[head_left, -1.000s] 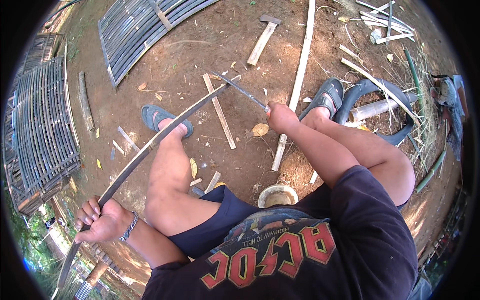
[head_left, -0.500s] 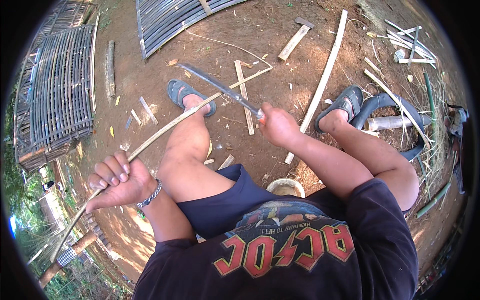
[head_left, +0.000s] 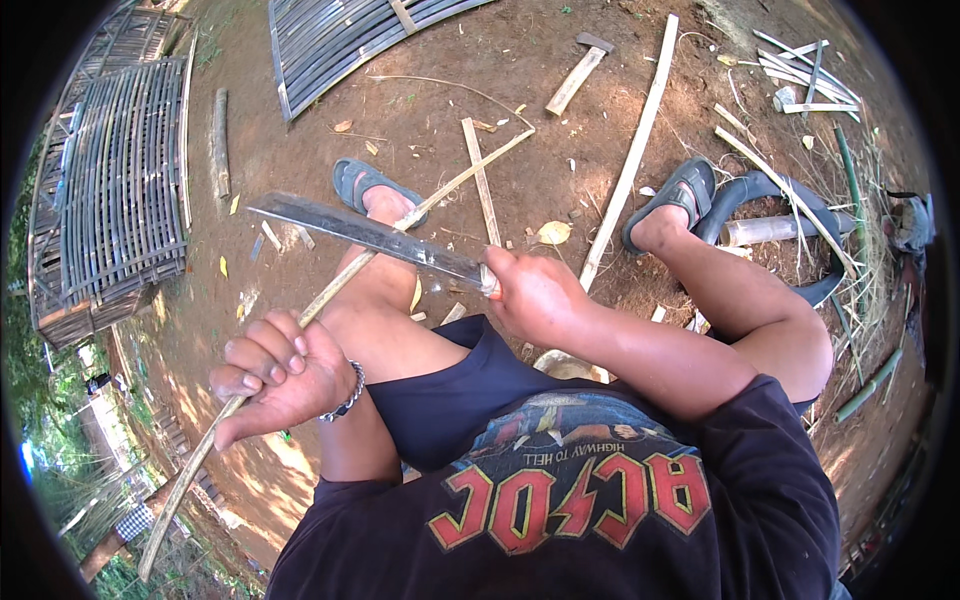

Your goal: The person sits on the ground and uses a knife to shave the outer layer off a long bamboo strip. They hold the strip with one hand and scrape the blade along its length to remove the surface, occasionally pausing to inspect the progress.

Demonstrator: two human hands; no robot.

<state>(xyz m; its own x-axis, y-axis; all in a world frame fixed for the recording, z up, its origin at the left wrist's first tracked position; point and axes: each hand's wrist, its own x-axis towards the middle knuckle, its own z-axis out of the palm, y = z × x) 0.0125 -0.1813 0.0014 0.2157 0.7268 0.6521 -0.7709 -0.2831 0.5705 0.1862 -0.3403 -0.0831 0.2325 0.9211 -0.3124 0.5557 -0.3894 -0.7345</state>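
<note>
My left hand [head_left: 275, 370], a chain bracelet at its wrist, is closed round a long, thin strip of split bamboo or wood [head_left: 460, 178]. The strip slants from lower left up to a bent end beyond my left foot. A machete [head_left: 430, 256] is in my right hand [head_left: 540, 298], its fist wrapped round the handle. Its broad grey blade points left and crosses the strip just beyond my left hand. I cannot tell whether blade and strip touch. Between my legs sits a pale bucket [head_left: 565, 366], partly hidden by my right forearm.
Slatted bamboo panels [head_left: 120, 190] stand at left. On the dirt lie a wooden-handled tool with a metal head [head_left: 578, 80], a long flat slat [head_left: 632, 150], a short log [head_left: 220, 145] and several pale strips [head_left: 810, 75]. A black rubber tube [head_left: 825, 215] curves by my right foot.
My right hand has moved left and slightly down, and the machete blade has swung lower and farther left across the strip. My left hand has shifted right with the strip.
</note>
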